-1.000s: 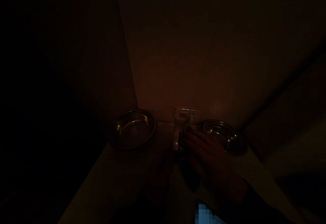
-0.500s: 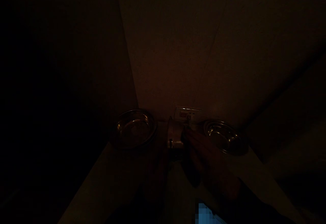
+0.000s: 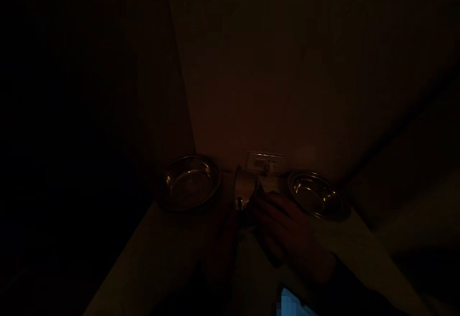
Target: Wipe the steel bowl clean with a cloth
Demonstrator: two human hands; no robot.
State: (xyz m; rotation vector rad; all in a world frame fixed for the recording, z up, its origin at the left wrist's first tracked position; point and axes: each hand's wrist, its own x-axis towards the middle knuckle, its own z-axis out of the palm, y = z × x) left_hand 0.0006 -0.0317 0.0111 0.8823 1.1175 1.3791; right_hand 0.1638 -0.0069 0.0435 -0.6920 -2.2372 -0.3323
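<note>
The scene is very dark. A shiny metal vessel (image 3: 246, 186), shaped like a jug or pot, stands in the middle near the wall. My right hand (image 3: 283, 225) lies against its lower right side, fingers bent around it. Under that hand is a dark shape I cannot make out. My left hand (image 3: 221, 239) is a dim shadow just left of and below the vessel; its fingers are lost in the dark, so I cannot tell whether it touches the vessel.
A round steel dish (image 3: 190, 184) sits at the back left of the table (image 3: 125, 268), and a second steel dish (image 3: 316, 196) at the back right. Behind the vessel is a wall socket plate (image 3: 266, 161) with a switch. A lit bluish screen (image 3: 293, 304) shows at the bottom edge.
My right hand has slid slightly left and down, its fingers now further over the vessel's side. A reddish glow on the switch has faded, and the wall looks darker.
</note>
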